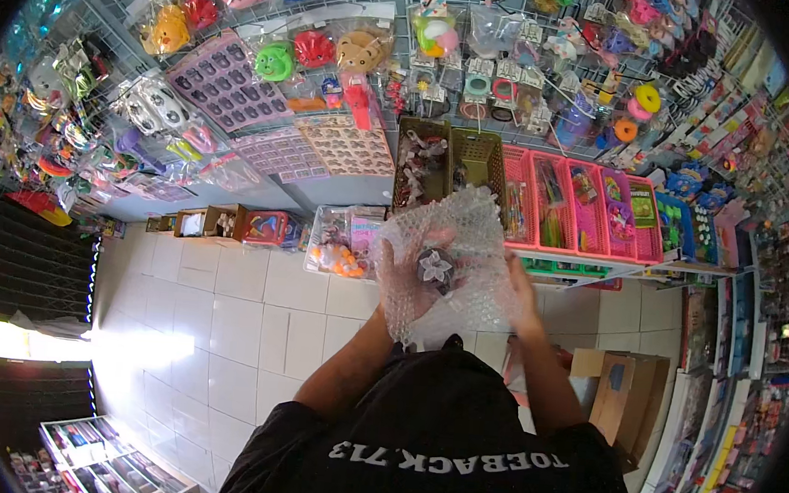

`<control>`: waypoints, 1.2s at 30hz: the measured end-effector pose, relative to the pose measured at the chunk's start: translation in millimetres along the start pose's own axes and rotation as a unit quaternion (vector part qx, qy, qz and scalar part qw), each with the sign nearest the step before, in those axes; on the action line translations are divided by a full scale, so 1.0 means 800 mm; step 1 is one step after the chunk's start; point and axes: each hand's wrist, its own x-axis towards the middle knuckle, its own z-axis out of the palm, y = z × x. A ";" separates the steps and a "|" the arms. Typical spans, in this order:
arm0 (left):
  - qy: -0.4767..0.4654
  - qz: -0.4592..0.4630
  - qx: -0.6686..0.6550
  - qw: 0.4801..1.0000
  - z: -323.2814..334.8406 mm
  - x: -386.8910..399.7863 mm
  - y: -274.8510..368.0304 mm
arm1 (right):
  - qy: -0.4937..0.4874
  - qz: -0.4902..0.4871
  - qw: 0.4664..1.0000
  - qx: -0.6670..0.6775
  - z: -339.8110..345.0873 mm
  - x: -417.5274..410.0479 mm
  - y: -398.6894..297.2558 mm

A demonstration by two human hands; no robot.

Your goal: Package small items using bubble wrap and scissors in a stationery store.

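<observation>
A sheet of clear bubble wrap (473, 308) is spread in front of my chest, between both hands. On it rests a small dark round object with a pale flower shape (436, 267); its exact kind cannot be told. My left hand (405, 282) lies behind the wrap at its left side, fingers partly seen through the plastic, beside and under the round object. At the wrap's right edge, my right hand (521, 295) grips the sheet, its fingertips partly covered by plastic.
Pink plastic baskets (551, 241) and an olive basket (479, 142) line a shelf ahead, below a wire grid (402, 11) hung with packaged toys. A white bin (310, 261) stands at its left. An opened cardboard box (632, 404) sits on the floor at right.
</observation>
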 end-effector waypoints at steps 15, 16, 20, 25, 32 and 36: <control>0.009 -0.038 0.052 0.998 -0.020 0.016 -0.026 | -0.157 -0.032 0.973 0.166 0.100 -0.015 0.019; 0.008 -0.036 0.048 0.998 -0.021 0.016 -0.025 | -0.057 -0.001 0.995 0.081 0.105 -0.015 0.020; 0.018 -0.037 0.049 0.998 -0.020 0.015 -0.021 | -0.038 -0.035 0.980 -0.192 0.110 -0.015 0.018; 0.062 -0.040 0.069 0.995 -0.025 0.014 -0.015 | -0.088 -0.151 0.898 -0.403 0.142 -0.012 0.000; 0.080 -0.034 0.093 0.992 -0.018 0.013 -0.011 | -0.092 -0.181 0.818 -0.539 0.158 -0.014 -0.012; 0.092 -0.032 0.088 0.991 -0.016 0.014 -0.007 | -0.092 -0.167 0.802 -0.566 0.162 -0.012 -0.014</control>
